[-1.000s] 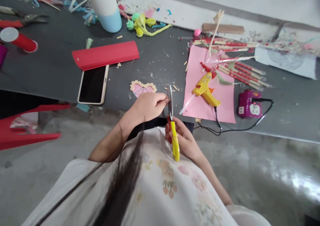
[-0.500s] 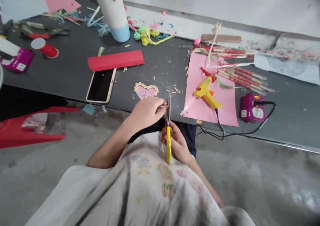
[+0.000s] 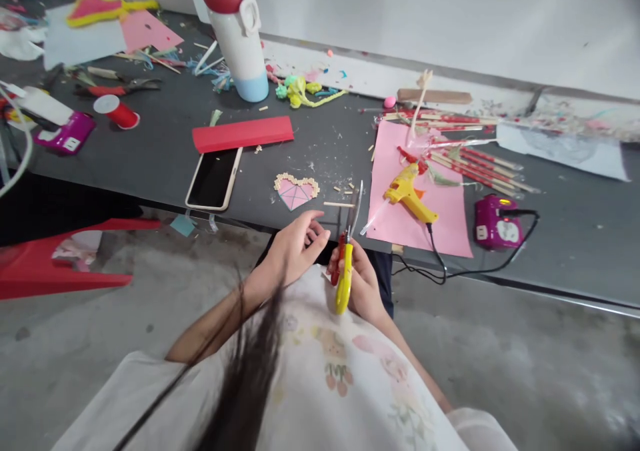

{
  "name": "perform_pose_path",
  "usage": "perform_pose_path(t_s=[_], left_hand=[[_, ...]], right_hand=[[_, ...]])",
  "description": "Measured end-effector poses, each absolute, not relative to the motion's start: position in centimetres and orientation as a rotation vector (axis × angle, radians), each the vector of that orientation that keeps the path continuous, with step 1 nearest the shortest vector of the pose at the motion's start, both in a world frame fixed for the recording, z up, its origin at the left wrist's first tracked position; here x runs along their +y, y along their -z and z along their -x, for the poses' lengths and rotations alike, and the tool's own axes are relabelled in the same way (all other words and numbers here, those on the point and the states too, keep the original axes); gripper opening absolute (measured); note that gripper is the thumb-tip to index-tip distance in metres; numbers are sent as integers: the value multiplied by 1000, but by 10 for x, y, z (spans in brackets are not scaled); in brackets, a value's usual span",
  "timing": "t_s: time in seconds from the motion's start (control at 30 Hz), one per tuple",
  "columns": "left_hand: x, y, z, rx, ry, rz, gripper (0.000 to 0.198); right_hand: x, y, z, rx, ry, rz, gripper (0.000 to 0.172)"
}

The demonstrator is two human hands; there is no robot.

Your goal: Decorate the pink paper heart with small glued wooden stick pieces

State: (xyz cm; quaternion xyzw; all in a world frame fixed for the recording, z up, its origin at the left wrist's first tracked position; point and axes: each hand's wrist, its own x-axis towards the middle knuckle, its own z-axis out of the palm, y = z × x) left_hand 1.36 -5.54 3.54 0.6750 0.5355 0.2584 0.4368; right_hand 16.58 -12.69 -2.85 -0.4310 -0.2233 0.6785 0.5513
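Near the desk's (image 3: 145,151) front edge lie, left to right, a phone (image 3: 214,179), a heart (image 3: 296,194) and a sheet (image 3: 384,154) bearing a glue gun (image 3: 413,198); a bottle (image 3: 243,51) stands near the back edge.

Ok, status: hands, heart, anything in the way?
Right hand holding scissors. Left hand loosely open. Pink heart on table, unobstructed. Thin stick near scissors.

The scissors (image 3: 348,251) have shiny metal blades and smooth plastic handles. The heart (image 3: 295,195) looks like matt paper, edged with rough wooden bits (image 3: 312,182). The desk (image 3: 575,231) looks smooth and matt.
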Motion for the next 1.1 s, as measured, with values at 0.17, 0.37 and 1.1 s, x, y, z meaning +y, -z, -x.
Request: perform_pose_path(t_s=[0.17, 0.37, 1.1], left_hand=[[-59, -35, -16, 1221, -561, -1627, 38], [-64, -33, -19, 1053, -502, -1614, 45], [-91, -6, -11, 802, -342, -1429, 116]], right_hand=[[-125, 31, -165, -546, -1538, 1052, 56], [-127, 32, -162, -560, -1542, 1059, 59], [-140, 24, -159, -611, -1580, 1124, 72]])
